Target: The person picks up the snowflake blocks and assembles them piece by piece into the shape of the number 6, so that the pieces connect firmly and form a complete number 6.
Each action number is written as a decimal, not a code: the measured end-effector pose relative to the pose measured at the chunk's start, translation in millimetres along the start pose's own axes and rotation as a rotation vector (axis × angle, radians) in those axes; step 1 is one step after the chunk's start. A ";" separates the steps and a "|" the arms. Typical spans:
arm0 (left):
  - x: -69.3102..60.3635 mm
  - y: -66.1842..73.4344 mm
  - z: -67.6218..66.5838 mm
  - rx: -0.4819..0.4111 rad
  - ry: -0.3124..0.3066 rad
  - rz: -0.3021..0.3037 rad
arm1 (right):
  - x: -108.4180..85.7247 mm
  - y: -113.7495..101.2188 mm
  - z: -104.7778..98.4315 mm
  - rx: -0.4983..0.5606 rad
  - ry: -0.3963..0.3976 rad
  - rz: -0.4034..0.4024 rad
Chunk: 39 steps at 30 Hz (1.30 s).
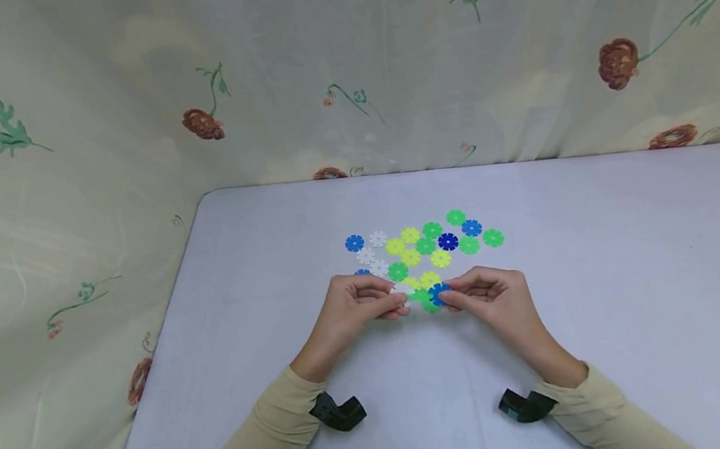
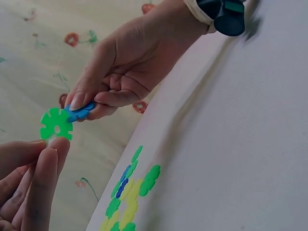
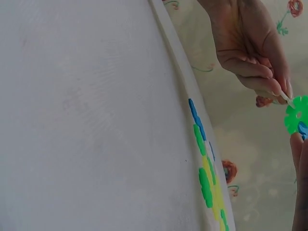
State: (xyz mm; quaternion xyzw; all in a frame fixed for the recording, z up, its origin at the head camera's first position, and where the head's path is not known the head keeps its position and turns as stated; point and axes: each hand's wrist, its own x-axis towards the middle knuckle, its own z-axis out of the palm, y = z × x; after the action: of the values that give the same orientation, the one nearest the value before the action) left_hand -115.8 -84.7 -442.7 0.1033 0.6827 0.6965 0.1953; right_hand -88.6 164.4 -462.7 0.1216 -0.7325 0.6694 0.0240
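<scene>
Between the two hands is a green notched disc [image 2: 56, 126], joined to a blue disc [image 1: 438, 293] on one side and a white disc [image 1: 402, 292] on the other. My left hand [image 1: 365, 305] pinches the white disc between thumb and fingers. The blue disc is pinched by my right hand [image 1: 491, 298], its thumb on top, as the left wrist view also shows. In the right wrist view the green disc [image 3: 297, 114] stands between both sets of fingertips. The joined pieces are held above the table.
Beyond the hands, loose discs lie flat on the white table [image 1: 607, 285]: several green [image 1: 493, 238], yellow [image 1: 440, 258] and white [image 1: 378, 239] ones, and blue ones [image 1: 354, 243], one of them dark blue [image 1: 448, 242]. A flowered cloth [image 1: 274, 56] hangs behind the table.
</scene>
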 end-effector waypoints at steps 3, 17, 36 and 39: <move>0.0 1.1 0.3 0.001 -0.006 -0.003 | 0.1 0.6 0.7 -0.003 -0.003 0.014; 1.7 -2.4 2.0 -0.049 0.020 -0.004 | -4.5 2.7 11.1 0.103 0.073 0.081; 2.2 -4.8 2.9 -0.055 -0.018 -0.027 | -2.6 4.6 9.4 0.044 0.047 0.106; 1.4 -4.8 0.9 -0.032 -0.001 -0.036 | -1.5 5.4 8.8 0.046 0.022 0.115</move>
State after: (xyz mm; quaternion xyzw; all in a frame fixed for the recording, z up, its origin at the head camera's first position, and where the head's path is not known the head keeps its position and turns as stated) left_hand -116.1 -83.4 -447.6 0.0883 0.6731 0.7036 0.2099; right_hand -87.2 156.4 -469.1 0.0726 -0.7224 0.6876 -0.0091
